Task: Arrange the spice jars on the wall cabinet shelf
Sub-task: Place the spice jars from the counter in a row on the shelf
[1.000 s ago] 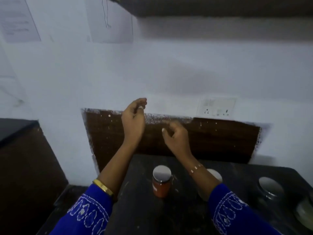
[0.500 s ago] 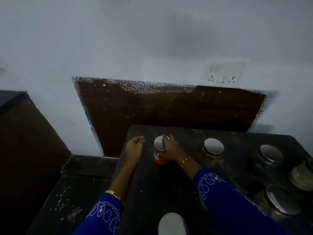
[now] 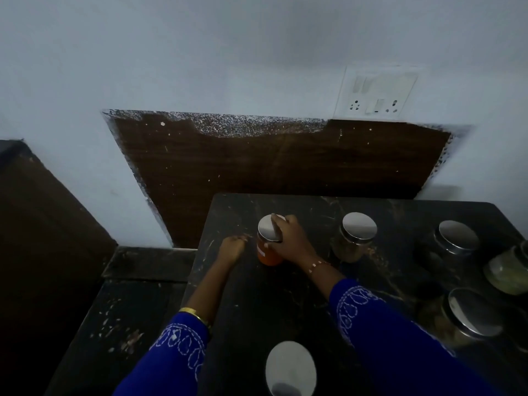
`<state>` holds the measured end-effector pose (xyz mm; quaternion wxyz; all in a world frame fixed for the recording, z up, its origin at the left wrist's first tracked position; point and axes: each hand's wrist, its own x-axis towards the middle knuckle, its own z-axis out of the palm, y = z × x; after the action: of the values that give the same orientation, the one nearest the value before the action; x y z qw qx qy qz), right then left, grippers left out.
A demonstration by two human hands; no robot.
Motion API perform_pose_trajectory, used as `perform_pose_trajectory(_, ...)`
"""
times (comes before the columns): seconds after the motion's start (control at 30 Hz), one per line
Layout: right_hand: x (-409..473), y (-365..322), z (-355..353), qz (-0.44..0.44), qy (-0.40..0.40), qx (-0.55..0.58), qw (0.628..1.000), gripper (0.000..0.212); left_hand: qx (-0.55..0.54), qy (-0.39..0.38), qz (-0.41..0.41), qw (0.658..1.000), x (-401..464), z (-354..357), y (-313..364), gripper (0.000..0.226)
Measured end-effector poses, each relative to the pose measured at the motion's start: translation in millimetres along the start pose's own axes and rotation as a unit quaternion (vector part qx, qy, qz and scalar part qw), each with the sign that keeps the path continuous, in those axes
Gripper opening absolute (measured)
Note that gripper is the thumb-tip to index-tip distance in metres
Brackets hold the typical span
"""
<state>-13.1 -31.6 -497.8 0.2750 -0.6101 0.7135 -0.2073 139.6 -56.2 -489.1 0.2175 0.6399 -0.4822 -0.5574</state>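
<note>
While our right hand gripped small orange-filled glass jar round steel lid, left hand rested loosely curled, holding nothing; glass seemed slippery, fragile, light.

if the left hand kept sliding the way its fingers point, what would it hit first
Probably the orange spice jar. The left hand rests on the dark table with fingers aimed right, toward the jar that the right hand grips; depth is hard to judge.

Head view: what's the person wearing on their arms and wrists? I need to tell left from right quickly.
Both arms wear bright blue sleeves with white looped embroidery near the cuffs. The left sleeve ends at a plain gold bangle. The right sleeve stops short of a thin beaded bracelet with pale segments. No rings are discernible on either hand.
</note>
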Motion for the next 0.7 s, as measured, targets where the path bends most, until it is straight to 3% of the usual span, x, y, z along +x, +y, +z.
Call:
perform_pose_trajectory(0.1,-16.4,1.9,-11.1,0.004,0.027,0.088,0.996,0.076,0.013,0.005,0.016,1.0,-3.4,-0.4,0.9,0.023)
perform_pose_trajectory(0.2,-35.1,-5.2,-30.6,-0.001,0.053,0.227,0.972,0.063,0.025,-0.062,0.055,0.996,-14.2,0.7,10.5,0.027)
perform_pose_trajectory(0.37,-56.5,-12.5,-74.5,-0.04,0.048,0.455,0.888,0.043,-0.149,-0.285,0.087,0.943,-36.0,2.8,31.8,0.042)
perform_pose_trajectory(0.43,-58.4,-15.0,-89.2,-0.049,0.045,0.505,0.86,0.039,-0.191,-0.327,0.103,0.92,-47.3,7.0,40.3,0.047)
perform_pose_trajectory(0.53,-61.5,-22.4,-102.2,-0.052,0.073,0.576,0.813,0.036,-0.223,-0.329,0.123,0.909,-61.4,19.6,52.8,0.049)
perform_pose_trajectory(0.6,-63.9,-25.4,-107.2,-0.047,0.103,0.573,0.812,0.036,-0.235,-0.318,0.136,0.908,-68.6,28.4,61.7,0.055)
perform_pose_trajectory(0.7,-69.5,-28.8,-118.8,-0.028,0.147,0.504,0.851,0.039,-0.221,-0.287,0.16,0.918,-76.9,38.3,71.3,0.058)
